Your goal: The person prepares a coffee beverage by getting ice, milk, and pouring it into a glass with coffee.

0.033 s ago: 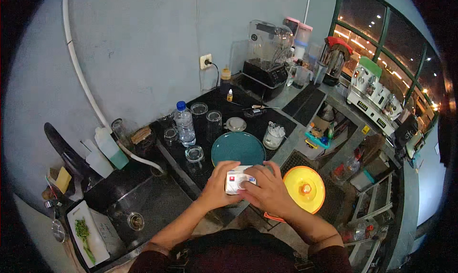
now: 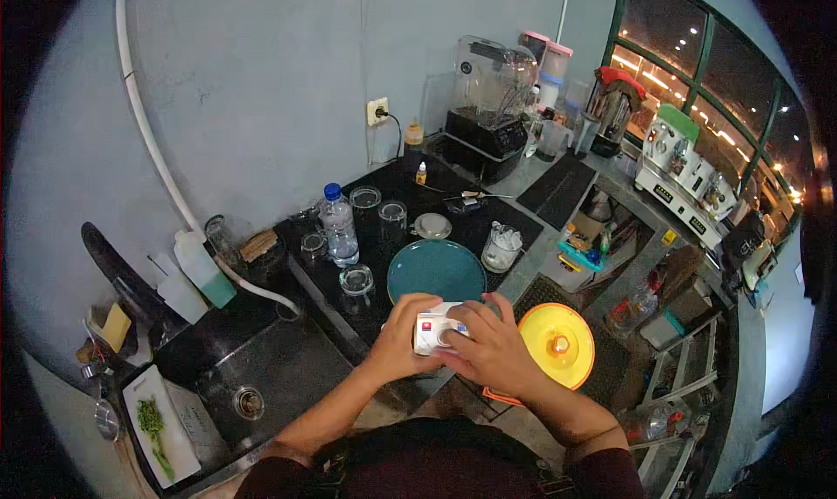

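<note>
Both hands hold a small white carton [image 2: 431, 336] with red and blue marks in front of my body. My left hand [image 2: 392, 351] is closed round its left side. My right hand [image 2: 493, 346] grips the right side, its fingers bent over a round, cap-like spot on the top, which they partly cover. Just beyond the hands, a dark teal round plate [image 2: 436, 272] lies on the black counter mat. To the right and lower down is a yellow round lid [image 2: 555, 346] with an orange rim and knob.
Left of the plate are a blue-capped water bottle [image 2: 338, 227] and upturned glasses [image 2: 357, 281]. A clear cup [image 2: 501, 248] stands to its right. The black sink [image 2: 279, 368] is at left, beside a white board [image 2: 148, 420] with green herbs. Farther back are a blender [image 2: 488, 106] and an espresso machine [image 2: 684, 172].
</note>
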Demonstrator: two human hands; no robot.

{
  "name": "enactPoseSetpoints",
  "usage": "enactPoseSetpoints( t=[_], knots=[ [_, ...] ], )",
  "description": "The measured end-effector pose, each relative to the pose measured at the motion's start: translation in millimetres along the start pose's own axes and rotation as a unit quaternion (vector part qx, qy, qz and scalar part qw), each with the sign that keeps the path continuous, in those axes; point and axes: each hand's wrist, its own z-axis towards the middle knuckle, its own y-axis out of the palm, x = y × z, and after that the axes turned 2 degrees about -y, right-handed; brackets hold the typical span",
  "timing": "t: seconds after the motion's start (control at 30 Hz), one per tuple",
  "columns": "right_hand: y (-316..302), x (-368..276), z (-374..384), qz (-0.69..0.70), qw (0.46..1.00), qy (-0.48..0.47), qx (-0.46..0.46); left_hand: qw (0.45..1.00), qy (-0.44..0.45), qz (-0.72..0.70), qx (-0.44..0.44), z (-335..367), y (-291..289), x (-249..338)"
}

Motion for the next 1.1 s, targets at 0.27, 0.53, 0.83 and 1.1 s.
enactPoseSetpoints(
  t=[0.27, 0.53, 0.83, 1.1],
  knots=[
    [-7, 12, 16, -0.037, 0.994, -0.08, -0.064, 0.999, 0.022, -0.022, 0.013, 4, 2, -8],
    [7, 28, 30, 0.078, 0.98, -0.149, -0.109, 1.0, 0.025, 0.011, -0.005, 5, 5, -5],
    [59, 21, 24, 0.111, 0.957, -0.146, 0.225, 0.997, 0.064, -0.026, 0.034, 3, 12, -14],
    [59, 19, 23, 0.082, 0.96, -0.132, 0.234, 0.997, 0.064, -0.003, 0.036, 4, 10, -18]
  ],
)
